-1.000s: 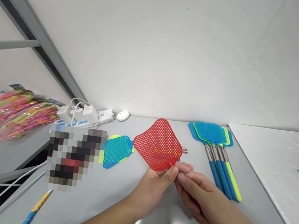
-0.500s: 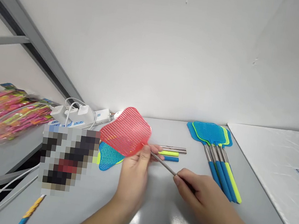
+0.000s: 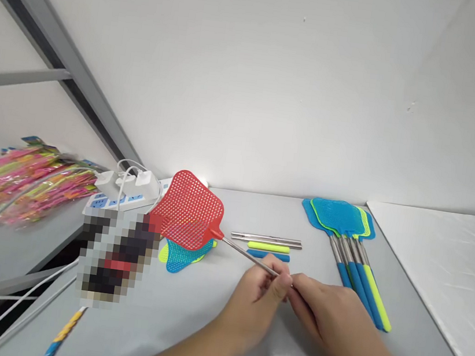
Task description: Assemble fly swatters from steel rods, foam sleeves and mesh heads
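Note:
A red fly swatter (image 3: 192, 213) with a thin metal shaft is held above the table, its mesh head toward the left. My left hand (image 3: 256, 303) pinches the shaft near its lower end. Right beside it, my right hand (image 3: 328, 315) is closed round the end of the shaft, and its fingers hide that end. Behind the hands lie metal rods (image 3: 266, 240), a yellow-green handle grip (image 3: 268, 247) and a blue handle grip (image 3: 268, 255). Below the red head, blue and yellow-green swatter heads (image 3: 183, 257) rest on the table.
Several blue and yellow-green fly swatters (image 3: 351, 263) lie fanned at the right, beside a white sheet-like package (image 3: 441, 257). A power strip (image 3: 129, 202) with white plugs, a pixelated area and bagged colourful items (image 3: 39, 187) are at the left. A wall stands behind.
My left hand has slid from the swatter's neck down the shaft to meet my right hand. The red head now sits slightly further left in view.

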Motion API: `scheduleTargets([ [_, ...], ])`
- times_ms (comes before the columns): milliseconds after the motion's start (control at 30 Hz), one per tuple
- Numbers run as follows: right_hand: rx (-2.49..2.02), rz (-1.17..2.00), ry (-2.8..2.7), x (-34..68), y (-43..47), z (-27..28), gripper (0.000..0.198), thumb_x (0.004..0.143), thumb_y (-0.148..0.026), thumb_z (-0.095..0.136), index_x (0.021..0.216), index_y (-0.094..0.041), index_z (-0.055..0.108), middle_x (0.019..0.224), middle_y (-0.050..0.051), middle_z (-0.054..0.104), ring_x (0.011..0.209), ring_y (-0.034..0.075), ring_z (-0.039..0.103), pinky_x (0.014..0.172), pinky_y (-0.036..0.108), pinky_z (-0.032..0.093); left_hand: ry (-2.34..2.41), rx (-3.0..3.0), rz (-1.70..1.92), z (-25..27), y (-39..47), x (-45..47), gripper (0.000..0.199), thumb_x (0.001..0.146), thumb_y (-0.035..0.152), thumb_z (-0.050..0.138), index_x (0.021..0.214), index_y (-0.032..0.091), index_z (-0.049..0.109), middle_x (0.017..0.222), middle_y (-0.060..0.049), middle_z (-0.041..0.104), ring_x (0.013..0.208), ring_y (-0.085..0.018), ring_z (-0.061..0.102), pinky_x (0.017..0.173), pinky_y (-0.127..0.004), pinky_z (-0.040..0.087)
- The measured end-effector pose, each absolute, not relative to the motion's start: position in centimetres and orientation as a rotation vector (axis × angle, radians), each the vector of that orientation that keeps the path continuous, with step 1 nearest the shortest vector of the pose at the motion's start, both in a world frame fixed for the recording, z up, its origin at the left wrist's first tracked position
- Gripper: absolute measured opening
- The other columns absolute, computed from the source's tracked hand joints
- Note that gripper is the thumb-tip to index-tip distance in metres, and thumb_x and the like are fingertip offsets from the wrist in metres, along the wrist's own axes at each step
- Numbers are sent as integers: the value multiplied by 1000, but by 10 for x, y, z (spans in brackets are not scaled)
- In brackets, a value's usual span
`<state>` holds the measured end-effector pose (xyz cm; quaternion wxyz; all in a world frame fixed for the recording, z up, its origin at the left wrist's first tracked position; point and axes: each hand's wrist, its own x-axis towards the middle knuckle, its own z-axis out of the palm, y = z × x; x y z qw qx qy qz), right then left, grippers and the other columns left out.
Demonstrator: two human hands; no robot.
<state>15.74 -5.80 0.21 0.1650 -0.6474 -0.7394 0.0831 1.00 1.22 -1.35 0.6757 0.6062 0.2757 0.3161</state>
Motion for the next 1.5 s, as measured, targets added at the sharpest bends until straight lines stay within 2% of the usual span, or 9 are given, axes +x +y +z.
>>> scheduleTargets([
  [167, -1741, 140, -2200, 156, -59, 4, 28, 102, -28, 33, 78, -23, 45, 60, -3, 59, 50, 14, 57, 49, 28, 23, 653, 1488, 698, -9, 13, 5, 47, 97, 44, 42, 57, 19, 38, 65, 1, 39, 64, -14, 38, 62, -29, 30],
  [333, -1727, 27, -2224, 153, -64, 8, 28, 102, -30, 35, 75, -23, 42, 58, -4, 55, 46, 13, 54, 48, 28, 21, 685, 1501, 900, -6, 11, -2, 47, 97, 39, 43, 55, 20, 34, 59, 1, 34, 60, -14, 35, 60, -30, 29],
  [533, -1731, -156, -2281, 154, -73, 15, 26, 101, -31, 38, 77, -24, 44, 58, -5, 55, 45, 14, 54, 48, 31, 19, 677, 1471, 1041, -3, 11, -8, 44, 97, 35, 43, 56, 20, 39, 58, 1, 35, 57, -14, 34, 56, -31, 26],
  [733, -1826, -280, -2242, 191, -100, 9, 25, 101, -31, 39, 77, -24, 44, 60, -5, 56, 50, 15, 57, 50, 30, 25, 700, 1220, 1367, 6, 35, -18, 46, 97, 34, 45, 54, 20, 33, 57, 1, 33, 58, -14, 30, 56, -30, 25],
  [933, -1868, -470, -2148, 210, -125, 1, 21, 102, -29, 33, 90, -23, 49, 68, -3, 59, 54, 14, 59, 50, 29, 29, 609, 1274, 1149, -8, 16, -8, 44, 99, 41, 40, 60, 20, 38, 56, 3, 34, 54, -12, 29, 51, -29, 22],
  [1067, -1808, -599, -2149, 199, -125, 8, 21, 103, -32, 33, 102, -22, 52, 73, -1, 61, 54, 14, 58, 49, 29, 27, 534, 1439, 907, -10, 2, -4, 43, 95, 44, 46, 61, 19, 40, 57, 3, 36, 55, -11, 31, 54, -27, 25],
  [1233, -1745, -605, -2147, 188, -117, 17, 25, 102, -35, 37, 86, -23, 52, 63, -4, 55, 50, 14, 53, 49, 30, 23, 493, 1468, 673, -6, 0, -3, 47, 97, 47, 39, 59, 19, 43, 55, 1, 41, 54, -11, 37, 55, -28, 28],
  [1400, -1736, -413, -2170, 184, -111, 10, 26, 102, -30, 38, 79, -23, 46, 61, -6, 52, 49, 12, 50, 50, 28, 24, 589, 1438, 816, -5, 6, -8, 49, 95, 46, 42, 55, 21, 30, 52, 5, 25, 51, -11, 26, 51, -29, 21],
  [1500, -1737, -421, -2155, 191, -109, 3, 29, 103, -31, 34, 76, -23, 43, 59, -6, 51, 48, 11, 48, 48, 28, 22, 610, 1445, 885, -1, 12, -14, 47, 94, 44, 43, 56, 21, 27, 55, 5, 22, 52, -10, 22, 49, -29, 17],
])
